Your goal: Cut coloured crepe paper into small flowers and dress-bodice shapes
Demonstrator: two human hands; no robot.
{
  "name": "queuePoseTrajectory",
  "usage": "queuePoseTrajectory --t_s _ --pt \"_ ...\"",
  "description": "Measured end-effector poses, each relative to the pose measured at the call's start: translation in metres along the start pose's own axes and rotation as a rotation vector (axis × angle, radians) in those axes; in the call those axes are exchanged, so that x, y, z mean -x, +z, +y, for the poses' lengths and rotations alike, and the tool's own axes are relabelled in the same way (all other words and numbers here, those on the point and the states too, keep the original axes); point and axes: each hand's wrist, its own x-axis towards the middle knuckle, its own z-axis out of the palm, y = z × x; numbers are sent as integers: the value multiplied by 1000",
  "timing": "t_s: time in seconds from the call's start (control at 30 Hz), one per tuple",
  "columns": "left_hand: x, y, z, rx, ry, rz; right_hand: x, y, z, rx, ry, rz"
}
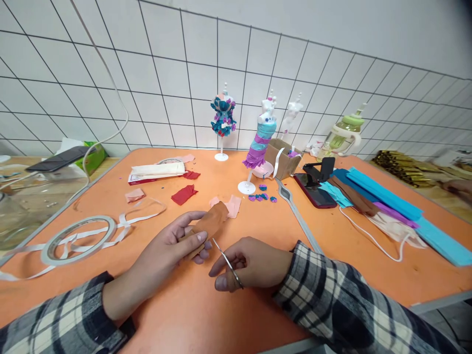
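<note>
Brown crepe paper (211,221), folded into a strip, is pinched between the thumb and fingers of my left hand (171,246). My right hand (254,260) has its fingers curled around small metal scissors (225,258); their tips point up and left, close to the paper's lower edge. Whether the blades touch the paper, I cannot tell. Just beyond the brown strip lie pale pink paper pieces (233,205). A folded red piece of crepe paper (184,194) rests farther to the left on the orange table (228,319).
A roll of double-sided tape (51,253) with loose backing strips lies left. Small dress forms stand behind, one in teal ruffles (223,115), one in blue and purple (258,142). Right are a phone (315,191), coloured crepe paper (383,191) and a bottle (341,137).
</note>
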Motion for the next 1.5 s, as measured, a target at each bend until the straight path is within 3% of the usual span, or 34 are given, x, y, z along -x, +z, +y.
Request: queuePoseTrajectory --t_s 0.17,0.4,0.6,0.93,1.07,1.5 --pt "1 1 1 -38 12 -28 -2 0 4 -10 -15 10" --pt "0 3 -3 -109 35 -211 -2 3 1 4 -46 18" --pt "3 1 3 -101 72 -170 -2 3 1 -52 -62 -6" --pt "1 -1 2 -63 36 -260 0 2 -2 -248 -154 -179" --pt "0 -1 3 -144 36 -300 3 -2 -8 -192 -177 -236" --pt "-1 -4 1 -155 -7 -240 -1 1 -4 -204 -233 -202"
